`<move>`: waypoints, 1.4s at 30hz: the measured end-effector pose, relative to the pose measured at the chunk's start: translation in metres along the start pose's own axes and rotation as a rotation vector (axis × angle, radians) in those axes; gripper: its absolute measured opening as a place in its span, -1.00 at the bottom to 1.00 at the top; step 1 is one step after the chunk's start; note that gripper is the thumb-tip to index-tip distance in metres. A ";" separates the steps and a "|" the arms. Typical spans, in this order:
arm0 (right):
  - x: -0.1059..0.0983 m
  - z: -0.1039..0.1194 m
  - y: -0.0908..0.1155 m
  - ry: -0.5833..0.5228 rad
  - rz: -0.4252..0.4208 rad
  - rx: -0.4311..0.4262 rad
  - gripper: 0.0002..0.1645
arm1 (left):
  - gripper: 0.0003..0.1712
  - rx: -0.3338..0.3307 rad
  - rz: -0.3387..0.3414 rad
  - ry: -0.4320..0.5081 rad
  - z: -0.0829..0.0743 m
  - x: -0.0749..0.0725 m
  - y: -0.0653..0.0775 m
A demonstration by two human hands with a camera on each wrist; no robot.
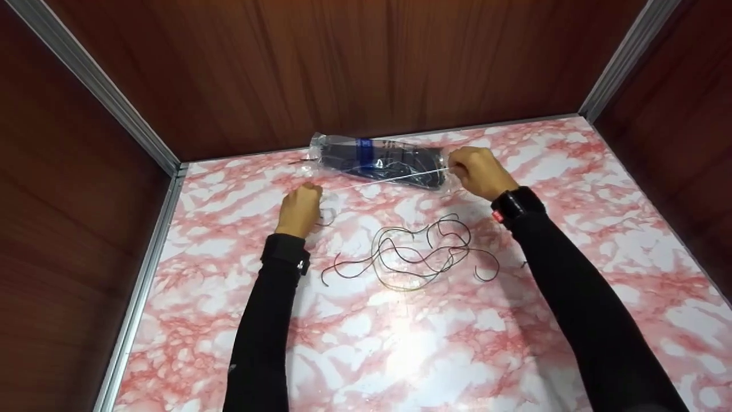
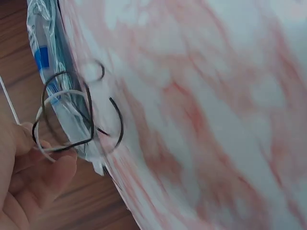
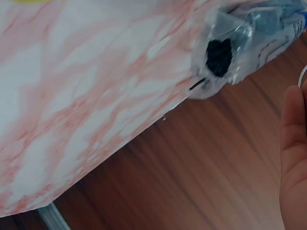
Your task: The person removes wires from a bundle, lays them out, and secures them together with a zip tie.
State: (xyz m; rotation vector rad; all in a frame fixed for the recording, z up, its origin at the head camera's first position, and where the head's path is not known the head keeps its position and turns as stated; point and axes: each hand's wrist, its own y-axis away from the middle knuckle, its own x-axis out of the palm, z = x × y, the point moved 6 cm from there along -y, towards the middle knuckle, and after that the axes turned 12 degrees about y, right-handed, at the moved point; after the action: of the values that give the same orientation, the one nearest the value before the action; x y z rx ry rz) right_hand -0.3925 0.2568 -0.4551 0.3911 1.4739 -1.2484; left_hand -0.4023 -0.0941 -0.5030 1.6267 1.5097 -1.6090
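Observation:
A thin white wire runs taut between both hands, slanting up to the right in the head view. My left hand pinches its lower end between thumb and fingers. Beside those fingertips, a black wire and a white end curl in loops in the left wrist view. The right hand grips the other end, fingers curled, near the right end of a clear plastic bag. In the right wrist view, only part of this hand shows at the edge, with a bit of white wire at the fingertip.
The bag, with dark contents and a blue band, lies along the back edge of the pink-and-white marbled table. Several loose dark and greenish wires lie tangled mid-table. Brown wood-grain panels with metal corner strips enclose the back and sides.

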 end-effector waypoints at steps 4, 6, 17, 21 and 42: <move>-0.014 -0.019 0.011 0.009 -0.027 0.044 -0.89 | -0.85 -0.013 -0.041 -0.006 0.011 -0.005 0.004; -0.020 -0.027 0.017 0.016 -0.051 0.055 -0.90 | -0.85 -0.020 -0.058 -0.028 0.014 -0.008 0.006; -0.043 -0.056 0.051 0.047 -0.093 0.171 -0.94 | -0.86 -0.042 -0.109 0.073 0.024 -0.022 0.018; -0.049 -0.056 0.073 0.052 -0.054 0.194 -0.95 | -0.84 0.077 -0.164 0.187 0.014 -0.036 0.029; -0.078 -0.028 0.159 0.062 0.059 0.089 -0.81 | -0.85 0.241 -0.210 0.220 0.000 -0.068 0.085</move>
State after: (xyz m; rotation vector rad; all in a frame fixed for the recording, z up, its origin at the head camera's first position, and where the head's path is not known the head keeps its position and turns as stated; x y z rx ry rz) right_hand -0.2551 0.3713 -0.4679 0.5330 1.4516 -1.2674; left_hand -0.3131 -0.1494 -0.4762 1.8800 1.6994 -1.8352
